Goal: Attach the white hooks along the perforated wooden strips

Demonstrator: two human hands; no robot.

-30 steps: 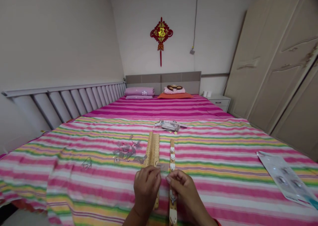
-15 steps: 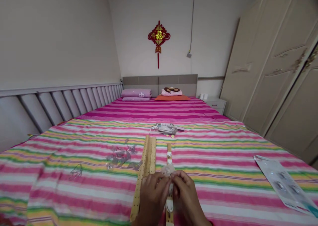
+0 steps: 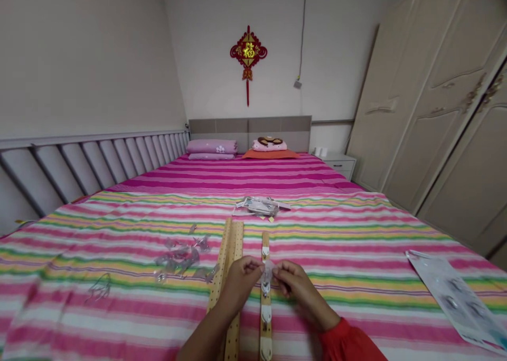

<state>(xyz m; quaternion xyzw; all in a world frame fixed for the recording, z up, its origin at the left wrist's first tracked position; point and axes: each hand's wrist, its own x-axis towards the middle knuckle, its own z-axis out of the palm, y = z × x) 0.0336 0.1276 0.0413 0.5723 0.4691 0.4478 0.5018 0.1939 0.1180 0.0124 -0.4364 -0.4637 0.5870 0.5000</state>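
Observation:
Between my hands is a small clear plastic piece (image 3: 266, 268), over a narrow wooden strip (image 3: 265, 238) that runs away from me. The fingertips of my left hand (image 3: 243, 279) pinch its left edge. On the other side, my right hand (image 3: 295, 283) grips it with thumb and forefinger. White hooks (image 3: 266, 314) sit in a row along the strip. Just left of it lie longer wooden strips (image 3: 234, 250) with rows of small holes, partly covered by my left forearm.
Crumpled clear plastic pieces (image 3: 184, 258) are scattered left of the strips. Farther back lies a packet in clear wrapping (image 3: 259, 206). A blister pack with hooks (image 3: 451, 297) rests at the right. A thin wiry loop (image 3: 101, 287) lies at the left on the striped sheet.
My hands have moved apart and a little farther along the strip, the clear plastic still between them. Hooks that they covered now show. The camera view has shifted slightly.

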